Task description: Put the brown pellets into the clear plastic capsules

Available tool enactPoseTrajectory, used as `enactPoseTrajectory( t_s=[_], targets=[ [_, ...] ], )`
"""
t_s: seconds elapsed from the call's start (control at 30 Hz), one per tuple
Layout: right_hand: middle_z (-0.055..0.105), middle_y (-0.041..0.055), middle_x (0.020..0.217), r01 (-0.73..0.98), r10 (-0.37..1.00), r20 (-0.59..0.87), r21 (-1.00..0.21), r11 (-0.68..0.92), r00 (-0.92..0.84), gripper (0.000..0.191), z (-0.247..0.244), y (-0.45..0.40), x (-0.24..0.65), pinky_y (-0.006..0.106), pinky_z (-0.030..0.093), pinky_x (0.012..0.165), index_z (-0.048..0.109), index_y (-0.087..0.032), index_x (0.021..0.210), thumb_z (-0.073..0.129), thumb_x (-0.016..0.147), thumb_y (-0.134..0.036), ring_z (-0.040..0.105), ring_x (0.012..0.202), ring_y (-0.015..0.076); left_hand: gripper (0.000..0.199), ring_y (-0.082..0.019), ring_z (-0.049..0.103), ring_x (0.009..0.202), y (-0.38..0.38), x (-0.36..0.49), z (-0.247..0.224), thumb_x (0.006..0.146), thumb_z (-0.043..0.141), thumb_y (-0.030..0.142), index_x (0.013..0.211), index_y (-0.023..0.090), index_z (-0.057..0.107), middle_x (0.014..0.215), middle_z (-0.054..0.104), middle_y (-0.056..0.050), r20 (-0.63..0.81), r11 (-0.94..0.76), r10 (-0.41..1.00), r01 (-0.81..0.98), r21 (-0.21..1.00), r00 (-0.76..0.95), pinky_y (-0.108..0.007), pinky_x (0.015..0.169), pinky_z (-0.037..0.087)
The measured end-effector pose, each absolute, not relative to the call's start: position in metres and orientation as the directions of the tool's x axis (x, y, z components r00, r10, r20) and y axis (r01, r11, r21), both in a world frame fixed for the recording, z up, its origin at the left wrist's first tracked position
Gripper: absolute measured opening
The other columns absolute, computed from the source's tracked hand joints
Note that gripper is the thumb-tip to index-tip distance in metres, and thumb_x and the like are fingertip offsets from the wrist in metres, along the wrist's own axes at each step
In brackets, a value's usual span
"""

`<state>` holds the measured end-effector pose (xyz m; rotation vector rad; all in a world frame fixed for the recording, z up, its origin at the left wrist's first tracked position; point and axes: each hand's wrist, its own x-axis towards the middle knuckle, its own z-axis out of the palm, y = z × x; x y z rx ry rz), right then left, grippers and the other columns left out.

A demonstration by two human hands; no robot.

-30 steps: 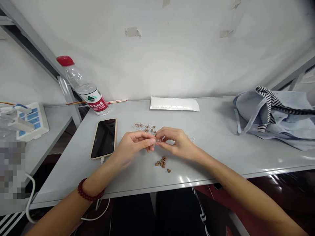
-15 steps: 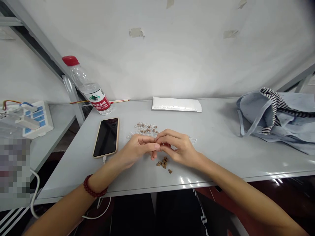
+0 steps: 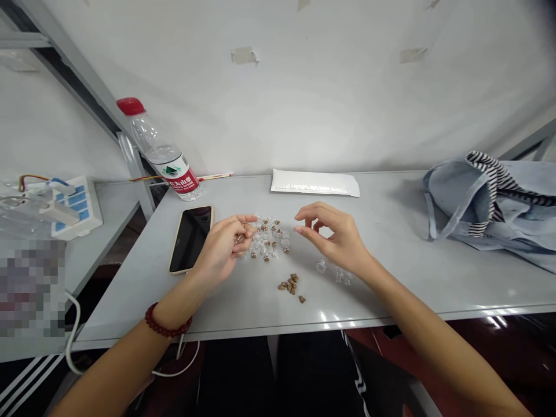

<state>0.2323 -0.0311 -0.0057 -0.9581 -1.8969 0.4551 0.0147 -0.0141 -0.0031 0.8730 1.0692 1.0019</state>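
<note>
The left hand [image 3: 220, 249] has its grip closed on a small clear piece [image 3: 239, 237], whose axis is too small to tell. The right hand [image 3: 334, 237] hovers with its grip apart, fingers pointing left.

A white wall [image 3: 304, 98] patched with beige tape scraps [image 3: 244, 55] rises behind the long grey tabletop [image 3: 373, 289], with a grey metal frame post [image 3: 134, 171] and a second grey table [image 3: 99, 260] to its left.

A bracelet of round dark-red beads [image 3: 167, 324] circles the wrist just behind the left hand [image 3: 221, 249]. The forearms [image 3: 434, 341] behind both hands, including the right hand [image 3: 336, 237], are bare. Well below the hands, black trousers [image 3: 313, 376] show a narrow white stripe [image 3: 356, 376].
</note>
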Motion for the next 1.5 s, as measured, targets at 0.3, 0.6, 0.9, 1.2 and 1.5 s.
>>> enactPoseTrajectory(
  t_s=[0.3,0.6,0.9,1.2,1.5],
  targets=[
    [0.063,0.0050,0.085,0.460,0.780,0.561,-0.635,0.621,-0.279,0.007,-0.008,-0.031,0.231,0.025,0.047,0.057,0.064,-0.017,0.090,0.058,0.088,-0.021,0.056,0.068,0.0112,0.045,-0.001,0.021,0.028,-0.021,0.015,0.000,0.042,0.039,0.002,0.083,0.018,0.039,0.055,0.043,0.007,-0.329,0.366,0.930,-0.319,0.874,0.166,-0.014,0.030,0.018],
    [0.063,0.0043,0.082,0.491,0.774,0.558,-0.605,0.626,-0.300,0.007,-0.009,-0.029,0.232,0.026,0.047,0.057,0.062,-0.017,0.088,0.055,0.089,-0.019,0.055,0.067,0.0113,0.038,-0.003,0.039,0.040,-0.011,0.012,-0.008,0.039,0.039,-0.006,0.071,0.016,0.040,0.065,0.044,0.003,-0.314,0.345,0.938,-0.477,0.809,0.145,-0.013,0.030,0.027],
    [0.064,0.0047,0.084,0.491,0.743,0.565,-0.563,0.665,-0.359,0.008,-0.011,-0.030,0.231,0.026,0.046,0.055,0.062,-0.017,0.089,0.054,0.090,-0.017,0.054,0.066,0.0111,0.015,-0.003,0.031,0.032,-0.007,0.012,-0.007,0.066,0.042,0.001,0.070,0.015,0.047,0.058,0.044,0.003,-0.428,0.514,0.858,-0.480,0.711,0.285,-0.013,0.026,0.020],
    [0.063,0.0049,0.086,0.501,0.748,0.522,-0.556,0.663,-0.410,0.008,-0.015,-0.029,0.230,0.025,0.044,0.054,0.061,-0.016,0.090,0.053,0.090,-0.017,0.052,0.063,0.0098,0.048,-0.005,0.020,0.022,-0.012,0.011,0.000,0.093,0.035,0.034,0.057,0.013,0.059,0.027,0.032,0.003,-0.378,0.540,0.791,-0.259,0.801,0.481,-0.016,0.027,0.016],
    [0.063,0.0048,0.088,0.516,0.741,0.514,-0.534,0.670,-0.432,0.008,-0.017,-0.028,0.231,0.025,0.045,0.057,0.060,-0.016,0.091,0.053,0.091,-0.018,0.053,0.063,0.0095,0.014,-0.006,0.042,0.048,-0.012,0.013,0.002,0.079,0.048,0.012,0.072,0.008,0.060,0.062,0.047,-0.001,-0.373,0.470,0.882,-0.478,0.742,0.288,-0.016,0.044,0.038]
  ],
)
